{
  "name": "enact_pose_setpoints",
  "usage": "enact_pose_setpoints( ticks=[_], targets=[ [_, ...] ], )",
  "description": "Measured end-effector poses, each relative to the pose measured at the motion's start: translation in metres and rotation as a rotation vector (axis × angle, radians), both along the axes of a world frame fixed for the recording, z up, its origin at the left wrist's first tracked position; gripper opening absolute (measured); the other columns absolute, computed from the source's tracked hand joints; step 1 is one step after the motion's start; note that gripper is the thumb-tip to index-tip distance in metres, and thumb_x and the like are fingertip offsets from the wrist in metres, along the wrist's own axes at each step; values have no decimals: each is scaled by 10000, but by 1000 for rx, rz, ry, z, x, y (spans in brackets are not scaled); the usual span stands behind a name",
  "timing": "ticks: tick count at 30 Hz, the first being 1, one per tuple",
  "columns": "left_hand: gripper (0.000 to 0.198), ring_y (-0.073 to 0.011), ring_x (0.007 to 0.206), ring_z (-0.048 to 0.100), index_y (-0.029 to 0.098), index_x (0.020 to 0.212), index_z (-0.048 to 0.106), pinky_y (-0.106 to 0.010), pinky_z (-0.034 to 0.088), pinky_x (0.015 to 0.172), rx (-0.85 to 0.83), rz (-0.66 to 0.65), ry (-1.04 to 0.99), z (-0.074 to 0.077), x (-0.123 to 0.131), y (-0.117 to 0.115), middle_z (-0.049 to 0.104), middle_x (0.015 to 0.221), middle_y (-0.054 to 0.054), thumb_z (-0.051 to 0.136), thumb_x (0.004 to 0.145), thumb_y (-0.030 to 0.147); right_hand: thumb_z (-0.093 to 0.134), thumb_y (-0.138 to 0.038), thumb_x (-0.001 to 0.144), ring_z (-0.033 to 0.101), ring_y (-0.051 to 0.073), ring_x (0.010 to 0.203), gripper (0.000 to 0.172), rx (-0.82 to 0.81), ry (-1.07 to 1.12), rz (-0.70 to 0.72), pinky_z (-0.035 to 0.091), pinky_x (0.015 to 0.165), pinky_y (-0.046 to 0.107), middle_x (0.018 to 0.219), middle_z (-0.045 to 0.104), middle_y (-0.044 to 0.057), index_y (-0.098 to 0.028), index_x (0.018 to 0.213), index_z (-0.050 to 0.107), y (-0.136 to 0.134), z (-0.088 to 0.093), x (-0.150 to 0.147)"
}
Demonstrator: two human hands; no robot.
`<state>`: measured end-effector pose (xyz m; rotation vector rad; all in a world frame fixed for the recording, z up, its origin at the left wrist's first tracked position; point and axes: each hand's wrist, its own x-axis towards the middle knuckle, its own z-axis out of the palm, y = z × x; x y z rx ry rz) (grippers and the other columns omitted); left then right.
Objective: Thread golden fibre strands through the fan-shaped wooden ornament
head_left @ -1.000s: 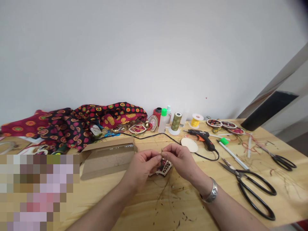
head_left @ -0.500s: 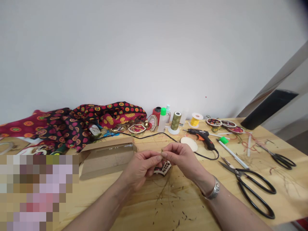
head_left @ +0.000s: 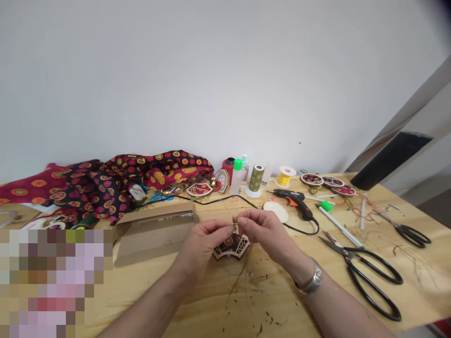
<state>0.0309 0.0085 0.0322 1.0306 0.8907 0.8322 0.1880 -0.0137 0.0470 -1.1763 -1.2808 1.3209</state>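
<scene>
My left hand (head_left: 204,241) pinches an olive-gold thread (head_left: 234,220) between thumb and forefinger. From the other side my right hand (head_left: 265,233), a silver bracelet on its wrist, grips the same thread at its fingertips. Whether the thread is knotted or looped is too small to make out. Just below the fingers is a fan-shaped wooden ornament (head_left: 242,246) with cut-out edges and dark patterned fabric in its middle. The left hand hides part of its left side. Loose thread ends trail over the table beneath the hands.
An open cardboard box (head_left: 151,246) lies left of my hands. A glue gun (head_left: 294,199) and large black-handled scissors (head_left: 373,267) are on the right. Behind stand a green thread cone (head_left: 257,178), a yellow spool (head_left: 284,177) and bottles. Patterned cloth (head_left: 105,185) is heaped at the back left.
The left hand has shifted slightly left and its fingers have drawn up closer together. More of the fan-shaped ornament shows under the hands. Both hands keep their pinch.
</scene>
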Motion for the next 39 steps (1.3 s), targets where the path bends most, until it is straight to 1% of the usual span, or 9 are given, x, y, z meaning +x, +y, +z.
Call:
enact_pose_setpoints(
  ticks=[3,6,14,20,25,30,34,36,39],
  targets=[
    [126,-104,569,552,157,696,704,-210,426,568,-13,91,-6,3,1,0,685,638,-9,700,632,265,498,-385,808,358,65,494,318,40,-176,27,285,463,199,549,463,-29,-131,641,587,0,4,2],
    [129,-110,569,558,158,671,698,-212,437,563,-1,181,30,5,1,0,683,624,-4,716,606,268,528,-363,788,368,75,509,274,26,-267,27,293,475,202,552,466,-28,-130,665,604,-2,7,4],
    [167,-106,548,525,169,700,701,-201,426,534,111,309,178,6,-1,1,641,581,25,696,613,311,495,-341,817,382,78,538,263,117,-231,83,306,495,193,582,480,-23,-138,679,587,-15,11,-6],
    [206,-107,527,503,151,728,696,-204,408,518,123,314,125,-1,-2,4,588,546,26,692,610,321,440,-189,835,312,65,517,266,381,-528,199,272,508,189,525,357,-52,-148,575,481,-31,8,-24],
    [150,-76,471,467,152,674,661,-175,376,477,-18,302,-119,-4,2,4,566,495,38,685,632,293,455,-188,819,397,76,525,228,556,-783,344,297,530,196,556,516,-30,-156,595,484,-35,-4,-35],
    [139,-53,413,412,140,635,621,-163,329,442,-88,267,-206,1,1,4,532,430,43,674,650,268,452,-134,775,465,117,569,138,759,-1010,448,321,554,238,638,600,14,-162,677,544,-34,-19,-40],
    [161,-31,358,303,143,677,615,-161,292,426,-133,257,-210,3,0,4,392,343,96,684,648,286,494,-270,776,467,133,573,176,932,-917,543,315,535,250,604,572,16,-169,638,537,-36,-20,-37],
    [179,-26,356,282,139,688,615,-156,274,420,-146,263,-208,4,0,3,372,339,104,701,629,285,481,-354,794,476,131,581,269,974,-734,440,333,553,252,615,572,23,-175,600,528,-37,-15,-31],
    [195,-27,358,264,137,695,615,-158,237,405,-137,251,-202,4,1,2,357,340,106,703,626,296,420,-216,836,502,126,631,245,824,-509,15,370,607,256,699,584,51,-161,628,536,-33,-7,-23]
  ],
)
